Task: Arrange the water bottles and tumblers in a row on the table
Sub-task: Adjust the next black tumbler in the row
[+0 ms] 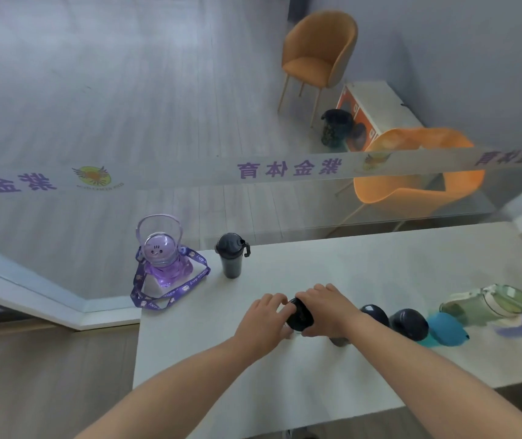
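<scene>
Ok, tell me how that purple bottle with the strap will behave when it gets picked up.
The purple bottle looks like clear plastic, so probably rigid and light unless filled; its contents can't be judged. The strap lies slack around its base and over the table edge, so it will likely dangle and could snag. The hoop handle on top seems the surest grip.

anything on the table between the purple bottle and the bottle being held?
Head view: the dark tumbler stands beside the purple bottle, off the direct line; otherwise bare table up to the held bottle.
</scene>
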